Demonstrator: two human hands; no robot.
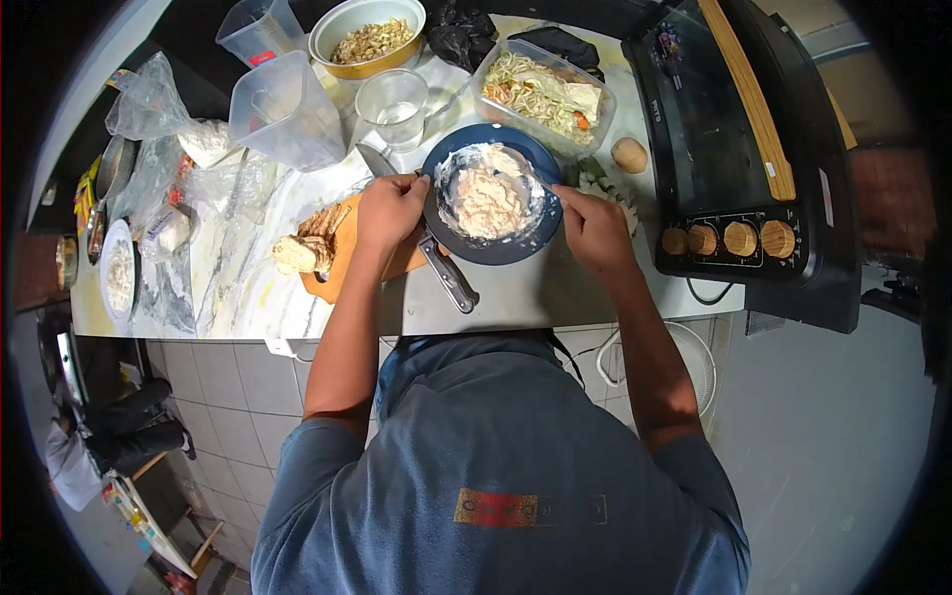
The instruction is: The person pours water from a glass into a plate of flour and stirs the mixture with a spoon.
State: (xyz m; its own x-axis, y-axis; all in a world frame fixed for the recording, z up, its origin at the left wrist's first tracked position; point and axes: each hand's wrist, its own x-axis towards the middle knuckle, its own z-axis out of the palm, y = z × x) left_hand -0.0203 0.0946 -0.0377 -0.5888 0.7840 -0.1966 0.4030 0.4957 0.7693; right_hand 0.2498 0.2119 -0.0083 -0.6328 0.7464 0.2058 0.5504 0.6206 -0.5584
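A dark blue bowl [486, 252] holds a creamy, lumpy white mixture [488, 201]. My left hand [392, 206] is closed on the bowl's left rim. At the right rim, my right hand [595, 228] is closed round the handle of a utensil whose far end reaches into the bowl. Below and left of the bowl, a knife [449, 275] lies with its black handle toward the counter's front edge. An orange cutting board [342, 260] lies partly under my left forearm, with pale and browned food pieces [305, 253] on its left end.
A clear container of noodles [543, 94], a clear cup [394, 107], a plastic container [288, 114] and a pot of chopped food [369, 42] stand behind. The black oven [739, 149] is at right; plastic bags [159, 213] and a white plate [120, 268] are at left.
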